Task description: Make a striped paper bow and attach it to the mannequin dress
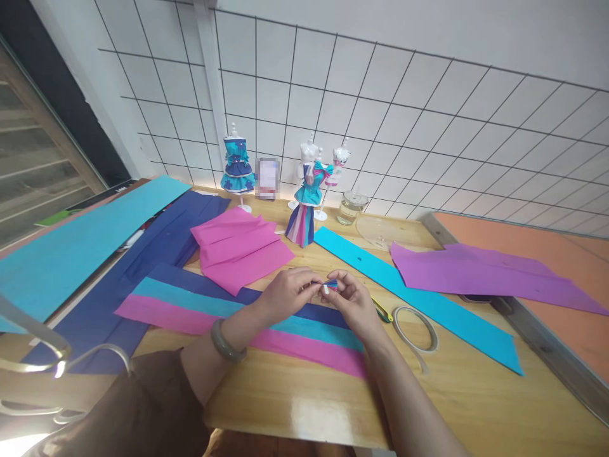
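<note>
Between the fingertips of both hands is a small pleated paper piece [330, 284], blue with some pink and a white bit at its lower side. My left hand [288, 292] pinches its left end. My right hand [356, 309] has thumb and fingers closed around its right part, hiding some of it. Beneath the hands lies a striped crepe paper strip [200, 311] in dark blue, turquoise and pink. A roll of narrow tape [434, 336] lies right of my right hand, its loose end trailing. A yellow-green cutter [382, 311] shows partly beside that hand.
Pink crepe paper [238, 244], a turquoise strip [404, 285] and purple paper [485, 273] lie around. At the back stand miniature dress forms, including a blue-dressed one [238, 168] and a bow-topped one [307, 203], plus a glass jar [351, 208]. Dark blue paper [157, 247] covers the left.
</note>
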The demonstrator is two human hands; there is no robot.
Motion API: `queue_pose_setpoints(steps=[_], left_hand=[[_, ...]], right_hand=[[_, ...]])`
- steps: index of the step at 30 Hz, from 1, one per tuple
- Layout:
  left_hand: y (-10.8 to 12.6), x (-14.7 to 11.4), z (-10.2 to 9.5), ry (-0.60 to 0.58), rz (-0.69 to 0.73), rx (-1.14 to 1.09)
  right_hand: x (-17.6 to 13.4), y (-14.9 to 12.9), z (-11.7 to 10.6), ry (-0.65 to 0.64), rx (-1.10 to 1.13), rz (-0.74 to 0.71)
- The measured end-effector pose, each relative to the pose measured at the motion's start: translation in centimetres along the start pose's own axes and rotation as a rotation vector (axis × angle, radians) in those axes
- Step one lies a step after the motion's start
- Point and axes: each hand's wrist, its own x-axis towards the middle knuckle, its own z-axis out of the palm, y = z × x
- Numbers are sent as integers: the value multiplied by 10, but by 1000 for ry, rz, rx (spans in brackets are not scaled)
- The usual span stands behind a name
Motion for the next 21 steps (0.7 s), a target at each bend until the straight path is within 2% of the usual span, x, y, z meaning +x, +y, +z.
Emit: queue_pose_setpoints(steps=[7, 14, 21], left_hand=[[4, -1, 2, 33, -44, 60], [1, -1, 4, 78, -101, 66], [0, -1, 4, 83, -108, 44]], right_hand=[[0, 2, -3, 19, -36, 5], [-2, 1, 1, 107, -85, -82], [-1, 2, 1, 97, -118, -112]])
